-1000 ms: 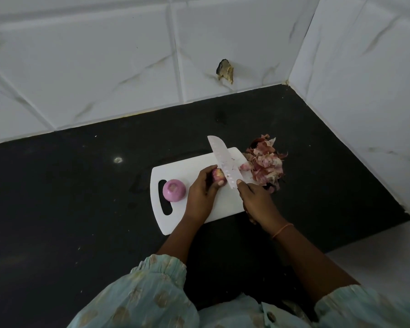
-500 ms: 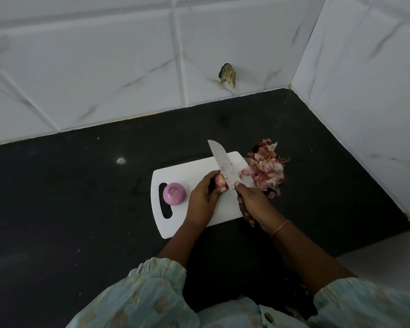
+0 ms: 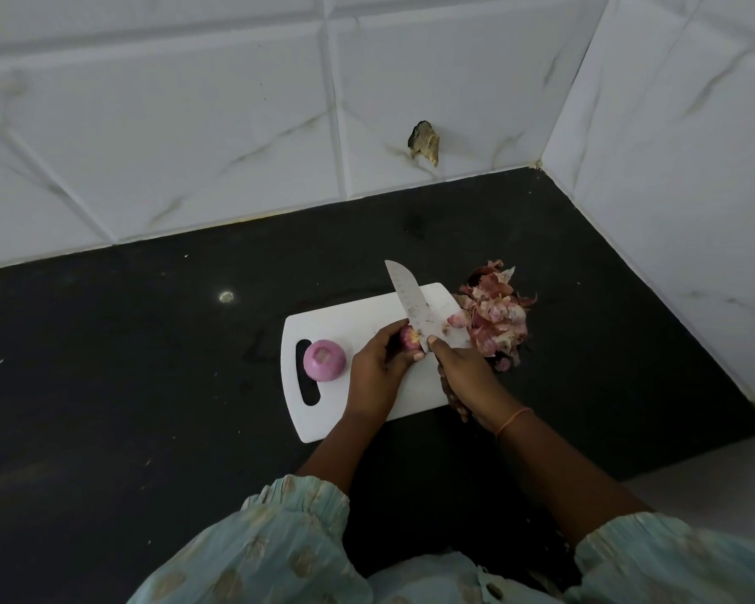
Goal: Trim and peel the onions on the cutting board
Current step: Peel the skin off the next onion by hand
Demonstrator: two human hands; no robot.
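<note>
Facing a black counter (image 3: 105,385) in a white-tiled corner: your left hand (image 3: 378,364) grasps an onion (image 3: 410,337) on the board (image 3: 345,324); your right hand (image 3: 463,372) clenches the knife (image 3: 410,303). Peeled onion (image 3: 324,360) by the board's slot; peels (image 3: 497,316) off its right edge; open counter left.

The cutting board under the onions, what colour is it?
Plain white. The cutting board shows best in the head view, against the black counter.

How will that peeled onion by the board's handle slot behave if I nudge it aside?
The peeled onion looks round and smooth, so it would probably roll rather than slide on the cutting board. Its trimmed flat end faces up, not down, so it likely won't steady it. The bare, glossy surface may be slippery to pinch.
</note>
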